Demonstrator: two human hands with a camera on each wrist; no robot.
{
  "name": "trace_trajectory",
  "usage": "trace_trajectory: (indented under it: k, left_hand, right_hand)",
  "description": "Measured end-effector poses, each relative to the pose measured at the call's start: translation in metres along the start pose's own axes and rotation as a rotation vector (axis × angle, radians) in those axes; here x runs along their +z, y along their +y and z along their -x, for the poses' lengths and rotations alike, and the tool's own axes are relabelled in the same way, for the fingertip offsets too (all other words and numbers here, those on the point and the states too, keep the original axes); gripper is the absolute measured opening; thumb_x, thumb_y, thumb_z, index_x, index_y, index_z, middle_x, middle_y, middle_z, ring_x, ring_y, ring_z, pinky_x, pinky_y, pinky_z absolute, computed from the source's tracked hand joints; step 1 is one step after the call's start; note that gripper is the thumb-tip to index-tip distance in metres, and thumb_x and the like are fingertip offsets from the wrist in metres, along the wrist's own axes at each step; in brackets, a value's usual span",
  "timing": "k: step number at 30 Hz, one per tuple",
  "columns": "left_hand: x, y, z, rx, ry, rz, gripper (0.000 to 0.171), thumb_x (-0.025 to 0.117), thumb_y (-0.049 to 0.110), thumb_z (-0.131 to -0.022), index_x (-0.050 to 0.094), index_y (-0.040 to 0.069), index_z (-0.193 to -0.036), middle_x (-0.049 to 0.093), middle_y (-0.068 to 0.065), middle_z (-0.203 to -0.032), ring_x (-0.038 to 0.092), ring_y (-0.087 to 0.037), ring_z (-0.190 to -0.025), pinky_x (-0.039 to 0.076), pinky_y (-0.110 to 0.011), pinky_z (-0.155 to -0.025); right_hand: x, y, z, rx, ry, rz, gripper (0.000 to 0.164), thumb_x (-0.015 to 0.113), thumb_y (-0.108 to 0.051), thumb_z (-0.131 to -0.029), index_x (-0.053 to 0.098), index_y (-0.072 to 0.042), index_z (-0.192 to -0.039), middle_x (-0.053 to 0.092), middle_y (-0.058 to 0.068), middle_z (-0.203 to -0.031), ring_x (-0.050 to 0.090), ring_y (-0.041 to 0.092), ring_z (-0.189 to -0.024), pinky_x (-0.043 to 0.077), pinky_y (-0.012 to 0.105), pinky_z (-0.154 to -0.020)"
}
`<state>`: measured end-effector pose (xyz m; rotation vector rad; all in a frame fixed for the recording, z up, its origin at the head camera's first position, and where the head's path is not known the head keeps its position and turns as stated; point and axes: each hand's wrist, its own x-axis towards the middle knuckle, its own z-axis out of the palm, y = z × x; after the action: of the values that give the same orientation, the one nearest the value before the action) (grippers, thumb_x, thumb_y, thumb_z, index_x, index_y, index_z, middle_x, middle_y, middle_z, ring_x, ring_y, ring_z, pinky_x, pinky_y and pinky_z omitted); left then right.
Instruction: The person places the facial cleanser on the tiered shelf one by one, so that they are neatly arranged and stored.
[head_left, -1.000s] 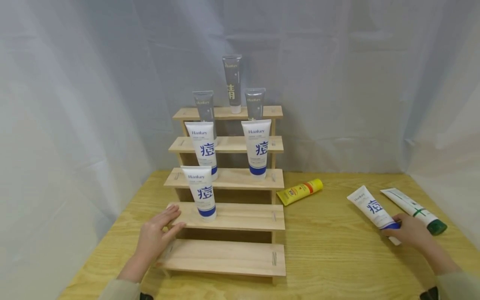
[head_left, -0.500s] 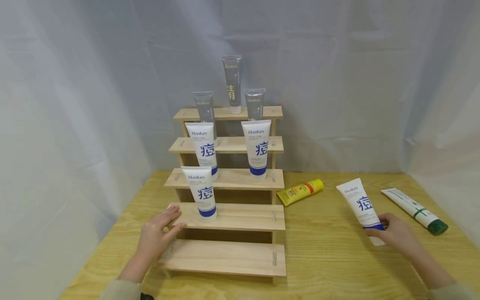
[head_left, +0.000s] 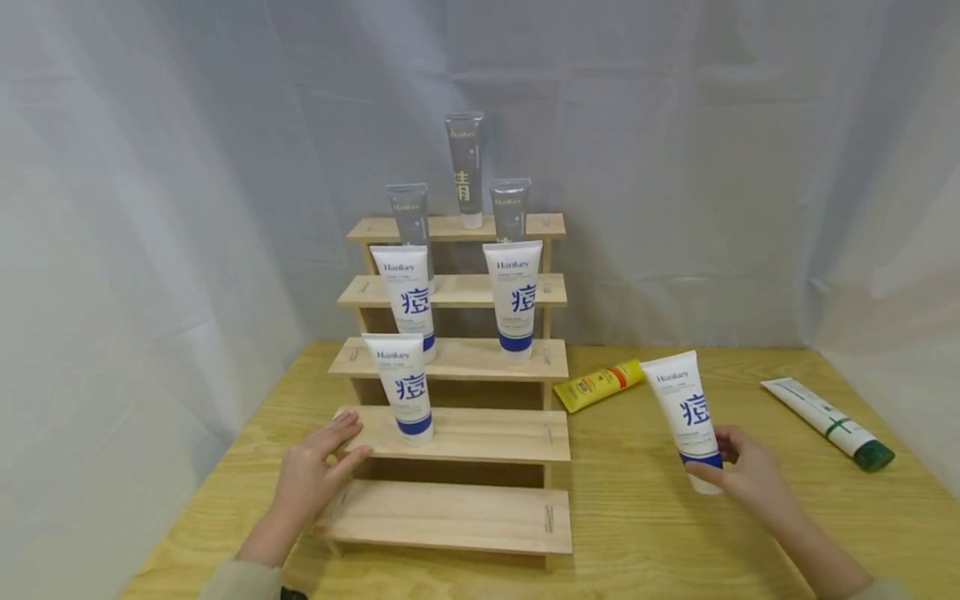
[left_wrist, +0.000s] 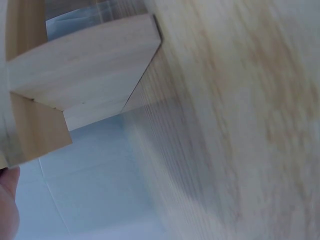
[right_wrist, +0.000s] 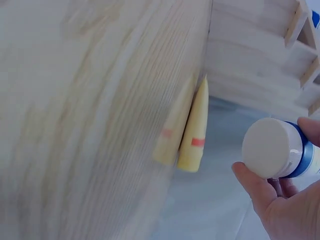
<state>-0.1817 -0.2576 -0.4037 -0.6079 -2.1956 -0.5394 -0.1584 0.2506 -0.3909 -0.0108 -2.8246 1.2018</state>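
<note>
Far L, the person's L hand (head_left: 311, 462) rests on the L end of a 5-tier wooden display stand (head_left: 450, 512), 2nd tier up, fingers relaxed & fairly straight, nothing gripped. Just beside it, same tier: front Hankey tube (head_left: 405, 375), white/blue, upright, cap down. One tier up, L & R: two rear white Hankey tubes (head_left: 515, 287), also upright. Two gray Hankey tubes (head_left: 410, 212) rise behind those, lower parts hidden; top tier has a single gray tube (head_left: 465, 167), approx. mid. R of stand, yellow tube (head_left: 596, 386) w/ red band lies on wood-grain table (head_left: 637, 533). Next, held Hankey tube (head_left: 678, 400), white, off the table, cap down, leaning slightly L; R hand (head_left: 753, 479) grips it nr cap, thumb + fingers round blue band. Far R, green-capped tube (head_left: 813, 412) lies flat.
</note>
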Motion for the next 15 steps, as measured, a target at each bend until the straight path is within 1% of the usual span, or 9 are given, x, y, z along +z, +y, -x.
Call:
trace_trajectory:
  k: [1,3,5,7,12,15]
  left_hand:
    - [0.0,0.0,0.0,0.002,0.001,0.003,0.038,0.074,0.026,-0.066,0.066,-0.002,-0.09,0.062,-0.018,-0.102,0.06,-0.032,-0.092,0.045,-0.042,-0.081]
    - [0.0,0.0,0.0,0.003,0.004,0.004,0.038,0.074,0.027,-0.066,0.066,-0.002,-0.09,0.062,-0.018,-0.102,0.06,-0.032,-0.092,0.044,-0.041,-0.081]
    - [0.0,0.0,0.0,0.006,0.005,0.004,0.038,0.074,0.027,-0.066,0.067,-0.002,-0.09,0.062,-0.018,-0.102,0.06,-0.032,-0.092,0.044,-0.04,-0.081]
    - [0.0,-0.001,0.001,0.008,0.006,0.005,0.038,0.074,0.027,-0.066,0.067,-0.001,-0.09,0.062,-0.018,-0.102,0.06,-0.032,-0.092,0.044,-0.04,-0.082]
    - [0.001,-0.001,0.001,0.013,0.007,0.004,0.037,0.074,0.026,-0.066,0.067,-0.001,-0.09,0.062,-0.017,-0.102,0.06,-0.032,-0.092,0.044,-0.039,-0.082]
    - [0.0,-0.001,0.001,0.012,0.006,0.003,0.037,0.075,0.025,-0.066,0.067,-0.001,-0.09,0.062,-0.017,-0.102,0.06,-0.031,-0.092,0.044,-0.039,-0.082]
  right_hand:
    - [0.002,-0.004,0.001,0.008,-0.015,-0.027,0.066,0.07,-0.026,-0.076,0.037,0.013,-0.117,0.051,0.028,-0.106,0.051,0.04,-0.095,0.047,0.049,-0.077]
    - [0.005,-0.012,0.003,0.01,-0.021,-0.058,0.067,0.069,-0.027,-0.076,0.036,0.013,-0.119,0.049,0.03,-0.111,0.048,0.043,-0.101,0.044,0.052,-0.083]
    - [0.008,-0.019,0.006,0.012,-0.022,-0.09,0.068,0.069,-0.028,-0.077,0.036,0.012,-0.121,0.047,0.03,-0.115,0.045,0.044,-0.105,0.041,0.054,-0.087]
    - [0.01,-0.026,0.009,-0.007,-0.022,-0.13,0.066,0.069,-0.026,-0.077,0.036,0.011,-0.121,0.046,0.031,-0.116,0.044,0.045,-0.107,0.039,0.055,-0.09]
    - [0.017,-0.038,0.012,-0.084,0.045,-0.187,0.058,0.071,-0.017,-0.076,0.04,0.01,-0.116,0.049,0.027,-0.112,0.049,0.04,-0.103,0.041,0.052,-0.09]
    - [0.021,-0.042,0.011,-0.109,0.067,-0.214,0.056,0.071,-0.014,-0.075,0.041,0.01,-0.116,0.049,0.027,-0.113,0.05,0.039,-0.102,0.041,0.051,-0.09]
